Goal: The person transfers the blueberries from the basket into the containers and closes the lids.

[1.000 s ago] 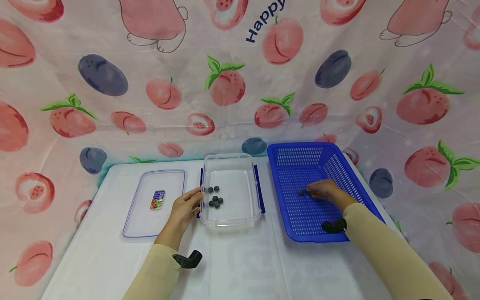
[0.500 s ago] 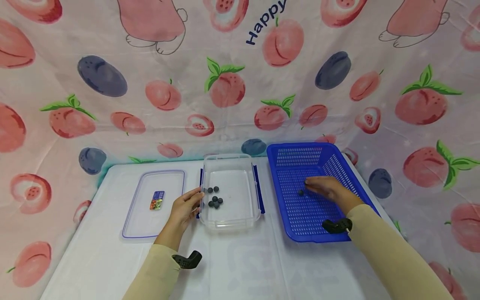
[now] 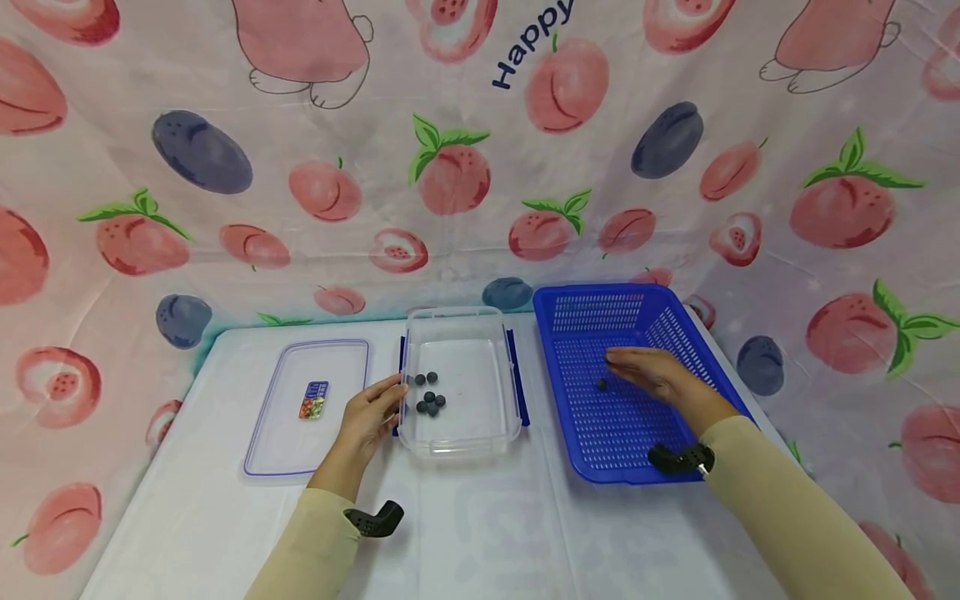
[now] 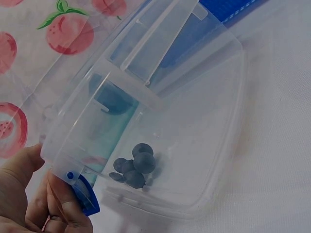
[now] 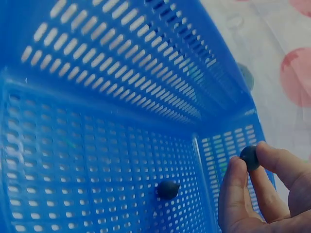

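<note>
Because one small, round blueberry (image 5: 250,158) is pinched merely between the fingertips of the right hand (image 5: 265,196), a slight slip could drop it into the blue perforated basket (image 3: 557,400) it is held over (how high above the floor, I cannot tell). A second blueberry (image 5: 168,190) lies loose there and could roll if knocked. Leftward, the left hand (image 3: 369,417) grips the clear container (image 3: 465,448) by its side; a careless tug might tilt it and scatter the clustered blueberries (image 3: 430,397) inside. Further left, the lid (image 3: 281,442) lies flat.
</note>
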Demonstrator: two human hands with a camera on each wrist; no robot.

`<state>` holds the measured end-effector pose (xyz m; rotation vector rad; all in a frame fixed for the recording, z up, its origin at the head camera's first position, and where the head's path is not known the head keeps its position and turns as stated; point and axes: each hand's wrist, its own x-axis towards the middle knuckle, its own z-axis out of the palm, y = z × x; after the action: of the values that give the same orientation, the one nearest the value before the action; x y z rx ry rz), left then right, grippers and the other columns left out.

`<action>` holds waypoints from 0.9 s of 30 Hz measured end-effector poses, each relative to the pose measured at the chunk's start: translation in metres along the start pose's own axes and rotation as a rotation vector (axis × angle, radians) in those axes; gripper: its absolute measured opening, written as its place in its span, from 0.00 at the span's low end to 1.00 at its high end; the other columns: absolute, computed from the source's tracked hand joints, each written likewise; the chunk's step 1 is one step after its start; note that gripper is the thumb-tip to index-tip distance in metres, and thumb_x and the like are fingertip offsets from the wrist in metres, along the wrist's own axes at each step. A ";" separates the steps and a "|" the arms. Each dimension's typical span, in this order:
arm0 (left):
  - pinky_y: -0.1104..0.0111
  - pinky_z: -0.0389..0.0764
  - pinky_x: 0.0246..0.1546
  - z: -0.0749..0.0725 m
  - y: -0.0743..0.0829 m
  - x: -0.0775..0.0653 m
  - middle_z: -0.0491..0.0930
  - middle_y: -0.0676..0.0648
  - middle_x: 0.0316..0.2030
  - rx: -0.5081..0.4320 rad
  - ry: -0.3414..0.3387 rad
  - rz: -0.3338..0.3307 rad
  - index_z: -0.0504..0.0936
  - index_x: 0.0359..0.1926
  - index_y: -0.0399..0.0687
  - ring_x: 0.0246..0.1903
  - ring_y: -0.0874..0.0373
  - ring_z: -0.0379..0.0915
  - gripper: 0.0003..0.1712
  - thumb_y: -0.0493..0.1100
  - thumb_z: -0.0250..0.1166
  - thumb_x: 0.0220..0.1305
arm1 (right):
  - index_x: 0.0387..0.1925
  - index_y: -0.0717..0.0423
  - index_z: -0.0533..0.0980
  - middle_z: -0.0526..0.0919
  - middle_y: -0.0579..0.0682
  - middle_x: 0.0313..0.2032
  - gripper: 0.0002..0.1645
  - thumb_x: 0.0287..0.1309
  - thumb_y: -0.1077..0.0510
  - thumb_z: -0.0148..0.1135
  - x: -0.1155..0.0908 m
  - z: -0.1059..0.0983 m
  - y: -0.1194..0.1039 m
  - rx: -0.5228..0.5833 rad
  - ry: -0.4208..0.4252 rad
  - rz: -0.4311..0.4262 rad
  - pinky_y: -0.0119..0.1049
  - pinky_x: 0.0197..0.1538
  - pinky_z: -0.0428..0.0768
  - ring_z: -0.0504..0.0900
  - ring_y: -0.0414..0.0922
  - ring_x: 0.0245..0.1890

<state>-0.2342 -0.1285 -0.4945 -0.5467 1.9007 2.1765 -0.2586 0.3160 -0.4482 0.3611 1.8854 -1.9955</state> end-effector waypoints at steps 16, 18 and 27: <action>0.80 0.77 0.28 0.000 -0.002 0.000 0.78 0.59 0.32 -0.004 -0.001 0.003 0.76 0.64 0.44 0.31 0.68 0.71 0.28 0.43 0.68 0.64 | 0.64 0.70 0.68 0.86 0.39 0.39 0.25 0.68 0.65 0.56 -0.011 0.028 0.000 0.006 -0.101 -0.151 0.28 0.51 0.81 0.85 0.34 0.42; 0.80 0.77 0.27 0.000 -0.003 0.000 0.78 0.59 0.31 -0.007 0.000 0.004 0.76 0.64 0.44 0.31 0.68 0.71 0.28 0.42 0.68 0.63 | 0.67 0.75 0.61 0.85 0.38 0.39 0.32 0.68 0.64 0.57 -0.010 0.033 -0.001 -0.028 -0.103 -0.158 0.27 0.51 0.81 0.84 0.32 0.42; 0.79 0.77 0.27 0.000 -0.004 0.002 0.78 0.60 0.29 -0.010 0.003 0.001 0.76 0.64 0.45 0.28 0.69 0.72 0.28 0.42 0.68 0.64 | 0.68 0.72 0.62 0.82 0.49 0.54 0.34 0.67 0.59 0.60 -0.006 0.055 -0.004 -0.156 -0.094 -0.149 0.30 0.58 0.78 0.82 0.33 0.48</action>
<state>-0.2342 -0.1278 -0.4989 -0.5511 1.8933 2.1883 -0.2512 0.2617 -0.4380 0.0852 2.0434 -1.9039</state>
